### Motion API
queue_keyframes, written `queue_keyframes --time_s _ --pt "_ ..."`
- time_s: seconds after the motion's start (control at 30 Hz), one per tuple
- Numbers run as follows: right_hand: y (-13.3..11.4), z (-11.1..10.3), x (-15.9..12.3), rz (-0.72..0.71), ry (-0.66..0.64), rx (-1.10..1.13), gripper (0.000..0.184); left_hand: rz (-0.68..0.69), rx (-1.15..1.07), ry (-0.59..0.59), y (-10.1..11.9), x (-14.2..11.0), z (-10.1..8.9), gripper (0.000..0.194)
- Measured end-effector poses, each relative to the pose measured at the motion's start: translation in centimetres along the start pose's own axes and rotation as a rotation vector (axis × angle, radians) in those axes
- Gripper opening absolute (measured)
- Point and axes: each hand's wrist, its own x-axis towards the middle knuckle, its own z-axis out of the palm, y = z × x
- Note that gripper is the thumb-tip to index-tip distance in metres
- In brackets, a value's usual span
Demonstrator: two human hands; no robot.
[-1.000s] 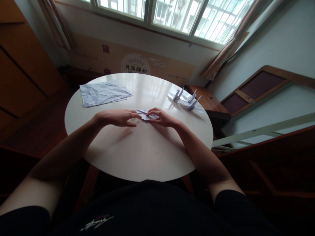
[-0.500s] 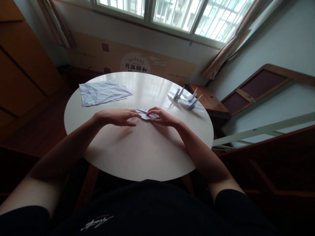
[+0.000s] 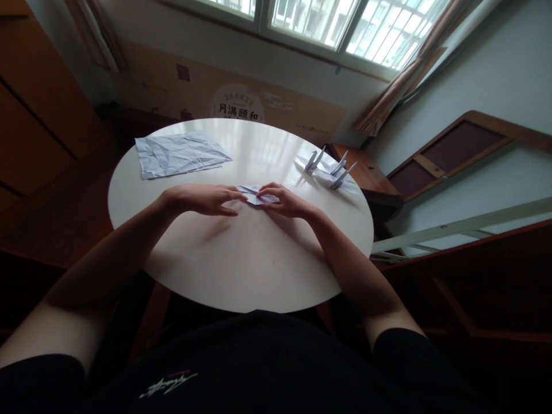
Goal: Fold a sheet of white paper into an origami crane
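Observation:
A small piece of folded white paper (image 3: 253, 199) lies on the round white table (image 3: 241, 259), between my two hands. My left hand (image 3: 207, 199) reaches in from the left with fingers stretched out, its fingertips resting on the paper's left edge and the thumb apart below. From the other side my right hand (image 3: 285, 201) has its thumb and fingers closed on the paper's right part, which they partly cover. Fine creases in the paper are too small to make out.
Crumpled, creased white sheets (image 3: 181, 154) lie at the table's back left. Several folded paper cranes (image 3: 336, 175) stand at the right edge on more paper. A wooden cabinet (image 3: 362, 172) is beyond the table's right side, and a barred window (image 3: 314, 20) is behind.
The camera view has shifted slightly, so the table sits a little higher in the picture. Both hands stay at the folded paper with only slight finger movement.

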Motion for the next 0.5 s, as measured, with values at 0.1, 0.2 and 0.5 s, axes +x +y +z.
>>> queue_keyframes --time_s 0.1,0.2,0.5 --pt "0.02 -0.02 0.0 -0.002 -0.003 0.004 0.037 0.002 0.012 0.001 0.05 -0.06 0.01 0.055" --pt "-0.01 -0.07 -0.01 -0.004 -0.006 0.002 0.038 0.0 0.026 -0.005 0.08 -0.12 0.0 0.055" --pt "-0.1 -0.11 -0.04 0.006 -0.009 -0.002 0.038 0.01 0.013 0.007 -0.12 -0.17 0.13 0.056"
